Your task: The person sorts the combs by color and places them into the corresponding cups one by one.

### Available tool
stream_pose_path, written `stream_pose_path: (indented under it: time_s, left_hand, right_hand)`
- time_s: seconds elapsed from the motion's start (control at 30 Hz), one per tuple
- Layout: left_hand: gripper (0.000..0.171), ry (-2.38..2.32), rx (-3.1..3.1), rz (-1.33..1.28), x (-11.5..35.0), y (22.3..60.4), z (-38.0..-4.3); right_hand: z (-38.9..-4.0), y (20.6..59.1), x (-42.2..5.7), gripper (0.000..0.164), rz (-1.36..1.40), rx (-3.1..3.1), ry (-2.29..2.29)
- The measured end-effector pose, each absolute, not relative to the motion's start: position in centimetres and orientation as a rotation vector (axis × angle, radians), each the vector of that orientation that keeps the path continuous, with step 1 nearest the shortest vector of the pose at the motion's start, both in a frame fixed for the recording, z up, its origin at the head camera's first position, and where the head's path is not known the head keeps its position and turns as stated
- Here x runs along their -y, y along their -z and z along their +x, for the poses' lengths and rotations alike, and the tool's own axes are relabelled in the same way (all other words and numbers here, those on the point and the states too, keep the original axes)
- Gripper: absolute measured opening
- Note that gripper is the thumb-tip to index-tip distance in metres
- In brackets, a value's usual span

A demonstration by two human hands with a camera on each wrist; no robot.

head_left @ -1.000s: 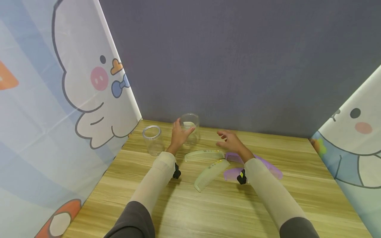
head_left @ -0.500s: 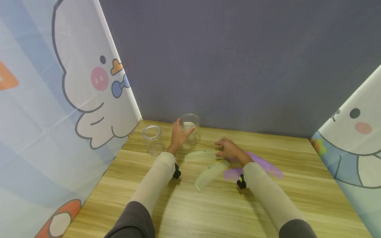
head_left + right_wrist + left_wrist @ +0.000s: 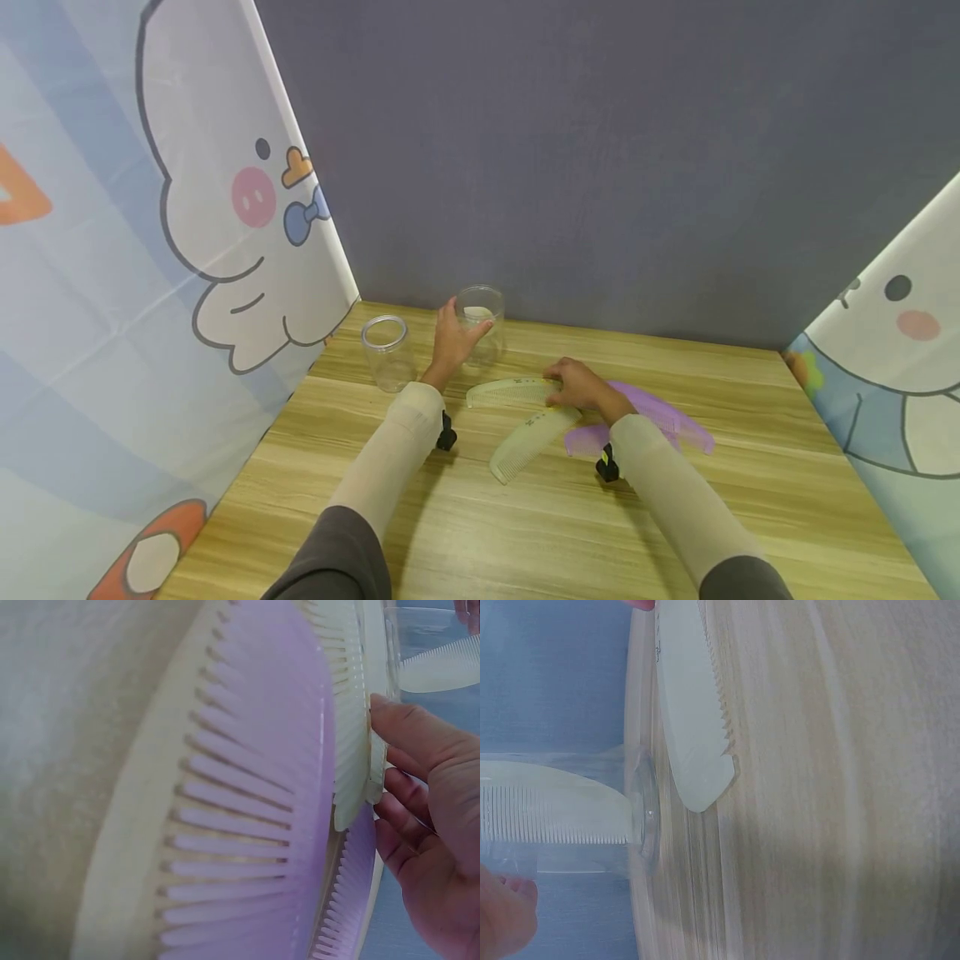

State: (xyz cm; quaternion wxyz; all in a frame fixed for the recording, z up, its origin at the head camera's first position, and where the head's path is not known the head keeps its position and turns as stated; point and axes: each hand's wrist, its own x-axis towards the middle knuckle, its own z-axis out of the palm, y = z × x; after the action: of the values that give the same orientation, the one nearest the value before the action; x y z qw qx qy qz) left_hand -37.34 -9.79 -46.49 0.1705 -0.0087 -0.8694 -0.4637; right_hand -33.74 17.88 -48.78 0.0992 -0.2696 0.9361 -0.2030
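Observation:
My left hand (image 3: 452, 340) grips a clear jar (image 3: 489, 343) at the back of the table, fingers and thumb curled round its side. Inside that jar, a pale green comb (image 3: 555, 810) shows through the wall. With thumb and fingertips, my right hand (image 3: 581, 385) pinches the right end of another pale green comb (image 3: 510, 390), which lies flat. A third pale green comb (image 3: 528, 442) slants just in front of it. Purple combs (image 3: 660, 415) lie under and beside my right wrist, partly hidden by the arm.
A second clear jar (image 3: 387, 358) stands left of my left hand, near the table's left edge. A dark grey panel (image 3: 570, 167) rises behind the wooden table (image 3: 540, 533). Printed cartoon sheets (image 3: 247, 275) border both sides.
My right hand has come down and slightly toward me, from above the combs onto the end of the back pale green comb. The left hand keeps its hold on the jar.

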Motion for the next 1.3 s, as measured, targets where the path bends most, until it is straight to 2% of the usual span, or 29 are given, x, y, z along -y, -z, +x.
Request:
stream_pose_path:
  time_s: [0.57, 1.03, 1.3]
  left_hand:
    - [0.098, 1.302, 2.485, -0.030, 9.7, 46.2, -37.4]
    - [0.097, 1.295, 2.464, -0.012, 9.6, 46.5, -37.4]
    - [0.097, 1.303, 2.476, -0.004, 9.6, 46.3, -37.1]
  right_hand:
    - [-34.1, 49.1, -18.1, 0.052, -0.880, -2.788, 0.578]
    - [-34.0, 48.9, -18.7, 0.058, -0.991, -2.795, 0.630]
    - [-33.8, 48.6, -18.9, 0.056, -0.962, -2.776, 0.651]
